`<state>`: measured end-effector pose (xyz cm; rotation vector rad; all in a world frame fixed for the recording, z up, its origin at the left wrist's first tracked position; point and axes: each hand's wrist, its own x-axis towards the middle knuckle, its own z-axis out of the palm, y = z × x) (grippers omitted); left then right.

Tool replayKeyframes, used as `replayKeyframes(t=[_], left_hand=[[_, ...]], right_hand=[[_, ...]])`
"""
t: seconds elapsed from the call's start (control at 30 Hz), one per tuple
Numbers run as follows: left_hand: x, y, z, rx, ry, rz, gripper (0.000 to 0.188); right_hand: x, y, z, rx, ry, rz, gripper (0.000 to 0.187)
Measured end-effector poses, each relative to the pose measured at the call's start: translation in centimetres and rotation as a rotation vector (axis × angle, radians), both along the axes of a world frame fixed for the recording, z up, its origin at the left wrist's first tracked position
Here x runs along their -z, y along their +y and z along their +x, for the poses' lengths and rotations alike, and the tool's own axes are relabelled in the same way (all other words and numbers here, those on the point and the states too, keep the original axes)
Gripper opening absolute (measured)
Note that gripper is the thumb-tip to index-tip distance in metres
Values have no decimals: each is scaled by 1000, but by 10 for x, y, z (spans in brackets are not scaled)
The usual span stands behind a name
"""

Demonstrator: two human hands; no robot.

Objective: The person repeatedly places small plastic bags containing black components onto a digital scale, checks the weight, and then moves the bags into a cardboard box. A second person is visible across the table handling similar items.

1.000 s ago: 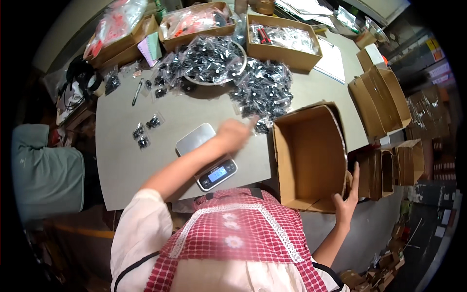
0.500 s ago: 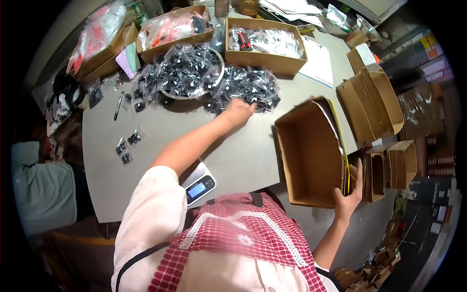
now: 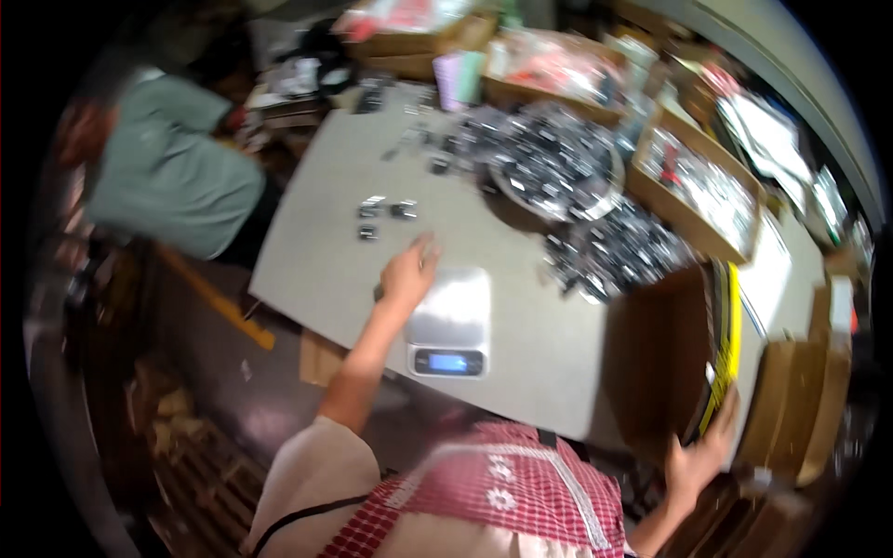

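Note:
My left hand (image 3: 409,272) is over the table just beside a kitchen scale (image 3: 448,312) with a silver plate and a lit blue display. Its fingers are smeared by motion, and I cannot tell whether they hold anything. Beyond it lie a few small clear packets of black parts (image 3: 370,208). At the right, my right hand (image 3: 702,456) grips the near end of an open cardboard box (image 3: 651,349), which is tilted at the table's edge with its opening toward the table. A yellow strip (image 3: 732,321) runs along the box's rim. A heap of black-part packets (image 3: 614,246) lies just beyond the box.
A round basin (image 3: 609,195) overflows with similar packets. Cardboard boxes of bagged parts (image 3: 693,191) line the back of the table (image 3: 321,242). Another open cardboard box (image 3: 791,400) stands at the far right. A person in a green shirt (image 3: 177,167) is at the left.
My left hand has moved from the packet heap, left and nearer, to beside the scale. My right hand keeps hold of the box, which is now further over the table. The view has turned left.

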<state>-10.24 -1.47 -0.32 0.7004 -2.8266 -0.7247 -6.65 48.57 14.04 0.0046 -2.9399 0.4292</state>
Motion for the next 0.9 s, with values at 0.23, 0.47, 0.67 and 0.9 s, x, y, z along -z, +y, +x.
replayKeyframes(t=[0.23, 0.47, 0.67, 0.9], left_hand=[[50, -39, 90, -1, -66, 737, 62], [27, -4, 46, 320, -112, 491, 71], [17, 44, 31, 584, -214, 339, 67], [17, 7, 41, 305, -302, 887, 44]], right_hand=[[-24, 32, -31, -227, -211, -21, 122], [-10, 34, -18, -326, -196, 99, 120], [-19, -35, 59, -106, -199, -230, 122], [3, -82, 69, 8, -208, 45, 123]])
